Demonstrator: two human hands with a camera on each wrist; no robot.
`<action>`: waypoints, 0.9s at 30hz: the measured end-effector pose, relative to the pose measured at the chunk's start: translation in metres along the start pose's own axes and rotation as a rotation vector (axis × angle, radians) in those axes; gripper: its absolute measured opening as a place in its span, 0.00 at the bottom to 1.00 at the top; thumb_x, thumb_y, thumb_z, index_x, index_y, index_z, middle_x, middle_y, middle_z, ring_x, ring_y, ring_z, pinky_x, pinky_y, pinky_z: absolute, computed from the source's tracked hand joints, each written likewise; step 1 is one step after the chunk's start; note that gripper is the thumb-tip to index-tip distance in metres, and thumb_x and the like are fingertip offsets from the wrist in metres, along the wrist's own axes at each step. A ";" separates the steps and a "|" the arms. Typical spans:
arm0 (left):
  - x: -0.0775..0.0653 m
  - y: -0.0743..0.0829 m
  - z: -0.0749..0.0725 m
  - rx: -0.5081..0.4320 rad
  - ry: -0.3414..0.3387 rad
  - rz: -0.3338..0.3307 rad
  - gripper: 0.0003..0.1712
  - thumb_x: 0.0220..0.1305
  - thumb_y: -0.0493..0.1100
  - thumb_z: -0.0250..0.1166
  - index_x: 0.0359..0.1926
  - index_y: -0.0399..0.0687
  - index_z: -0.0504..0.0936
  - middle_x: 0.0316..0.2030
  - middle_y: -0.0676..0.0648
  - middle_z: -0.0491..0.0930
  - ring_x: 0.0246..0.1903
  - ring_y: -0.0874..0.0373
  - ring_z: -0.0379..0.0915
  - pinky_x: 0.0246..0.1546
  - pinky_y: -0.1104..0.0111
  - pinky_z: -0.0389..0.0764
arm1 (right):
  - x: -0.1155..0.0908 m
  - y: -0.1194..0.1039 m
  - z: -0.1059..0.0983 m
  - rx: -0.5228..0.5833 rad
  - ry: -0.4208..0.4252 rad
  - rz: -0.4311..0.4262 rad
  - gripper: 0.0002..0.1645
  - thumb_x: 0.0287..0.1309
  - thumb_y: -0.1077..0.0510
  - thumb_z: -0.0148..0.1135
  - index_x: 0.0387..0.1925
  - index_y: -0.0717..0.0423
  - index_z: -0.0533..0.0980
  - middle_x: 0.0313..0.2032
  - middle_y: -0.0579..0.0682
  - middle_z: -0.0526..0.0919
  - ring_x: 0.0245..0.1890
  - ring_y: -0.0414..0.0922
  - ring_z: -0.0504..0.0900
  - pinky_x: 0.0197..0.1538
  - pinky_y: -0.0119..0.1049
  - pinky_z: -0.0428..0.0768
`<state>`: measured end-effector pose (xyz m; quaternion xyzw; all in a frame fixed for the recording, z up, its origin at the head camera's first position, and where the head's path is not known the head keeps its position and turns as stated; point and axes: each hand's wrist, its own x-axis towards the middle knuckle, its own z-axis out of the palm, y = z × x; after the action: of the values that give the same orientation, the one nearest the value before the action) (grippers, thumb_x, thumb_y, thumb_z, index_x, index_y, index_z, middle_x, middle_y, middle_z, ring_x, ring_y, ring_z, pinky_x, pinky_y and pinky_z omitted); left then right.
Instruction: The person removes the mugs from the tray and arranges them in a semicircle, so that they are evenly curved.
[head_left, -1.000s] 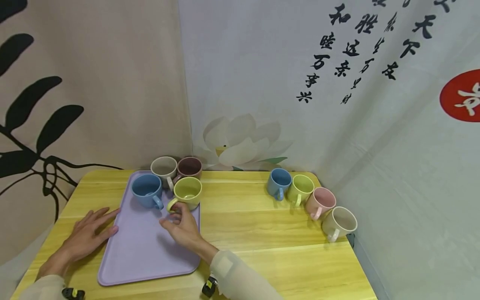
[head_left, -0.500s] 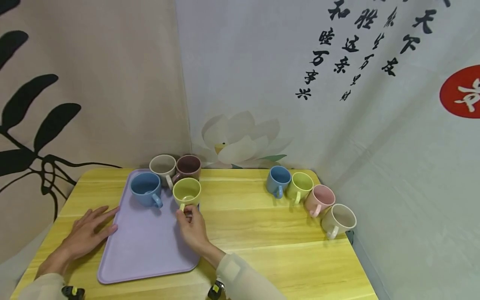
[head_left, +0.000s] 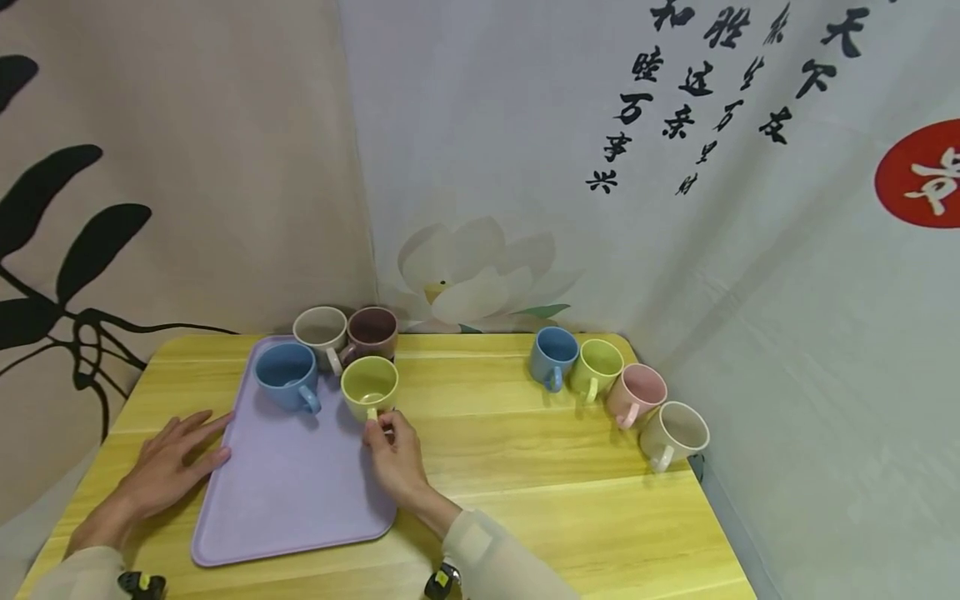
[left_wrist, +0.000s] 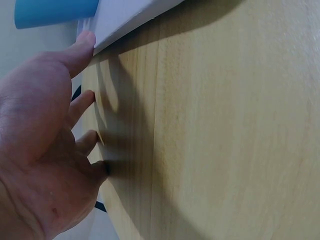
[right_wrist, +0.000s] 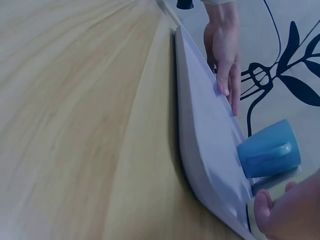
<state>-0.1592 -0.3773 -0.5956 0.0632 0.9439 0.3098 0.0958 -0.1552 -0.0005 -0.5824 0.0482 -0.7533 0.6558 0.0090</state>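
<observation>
My right hand pinches the handle of a yellow-green cup at the right side of a lilac tray. In the right wrist view only a little of that cup shows beyond my fingers. On the tray's far part stand a blue cup, a grey-white cup and a dark maroon cup, close to one another. My left hand touches the tray's left rim with extended fingers; in the left wrist view the thumb meets the rim and the other fingertips rest on the wood.
A wooden table carries everything. Along its far right edge stand a blue cup, a yellow-green cup, a pink cup and a cream cup. Printed cloth hangs behind the table.
The right hand has swung round to the right with the yellow-green cup's handle, turning the handle from the left side to face the front. The left hand stays at the tray's rim.
</observation>
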 end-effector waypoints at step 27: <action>0.000 -0.003 0.002 -0.009 0.003 0.011 0.43 0.89 0.60 0.58 0.89 0.40 0.59 0.83 0.13 0.46 0.81 0.03 0.26 0.75 0.12 0.27 | -0.002 -0.019 -0.081 0.109 0.015 0.019 0.17 0.88 0.56 0.55 0.50 0.70 0.78 0.50 0.72 0.87 0.52 0.62 0.93 0.63 0.42 0.93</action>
<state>-0.1593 -0.3791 -0.5988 0.0677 0.9422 0.3145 0.0931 -0.1556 0.0769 -0.5520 0.0363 -0.7167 0.6965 0.0058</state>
